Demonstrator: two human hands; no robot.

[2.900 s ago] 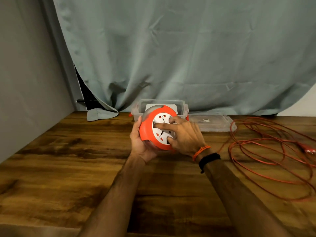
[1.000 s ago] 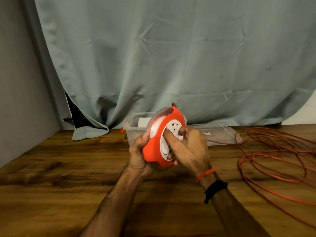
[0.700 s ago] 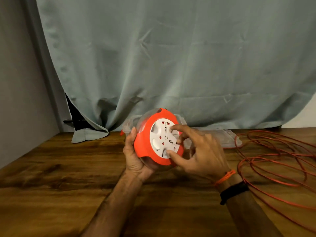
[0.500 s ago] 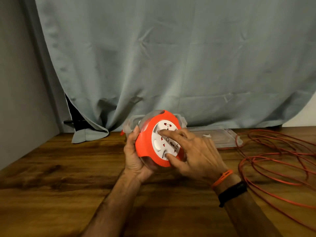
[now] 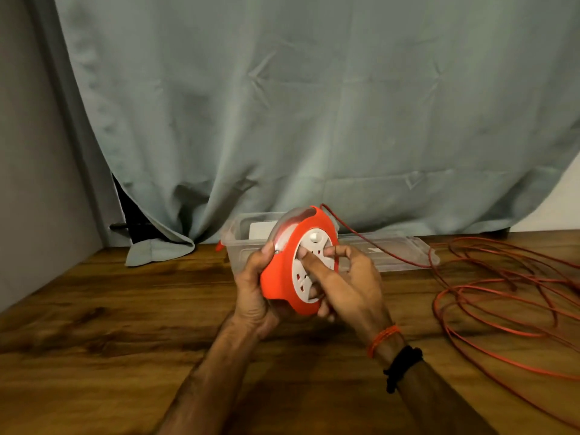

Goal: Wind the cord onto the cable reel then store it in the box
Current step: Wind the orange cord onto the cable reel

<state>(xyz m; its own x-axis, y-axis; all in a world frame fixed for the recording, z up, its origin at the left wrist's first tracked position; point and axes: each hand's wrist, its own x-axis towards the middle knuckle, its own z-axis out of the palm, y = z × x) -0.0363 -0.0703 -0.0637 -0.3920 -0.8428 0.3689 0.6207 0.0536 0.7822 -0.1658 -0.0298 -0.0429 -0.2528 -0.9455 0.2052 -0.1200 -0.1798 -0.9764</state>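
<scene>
I hold an orange cable reel (image 5: 282, 277) with a white socket face above the wooden table (image 5: 125, 324). My left hand (image 5: 254, 287) grips its clear back and left rim. My right hand (image 5: 348, 287) lies on the white face, fingers pressed into its recesses. The orange cord (image 5: 489, 296) leaves the top of the reel, runs right and lies in loose loops on the table. Behind the reel stands the clear plastic box (image 5: 238, 249), open, partly hidden by the reel.
The box's clear lid (image 5: 395, 252) lies flat to the right of the box. A grey-green curtain (image 5: 314, 120) hangs along the table's back edge. A grey wall (image 5: 31, 183) bounds the left side.
The reel's face has tilted more to the right and turned under my right fingers. My right hand has shifted on the white face. A stretch of cord now rises taut from the reel's top.
</scene>
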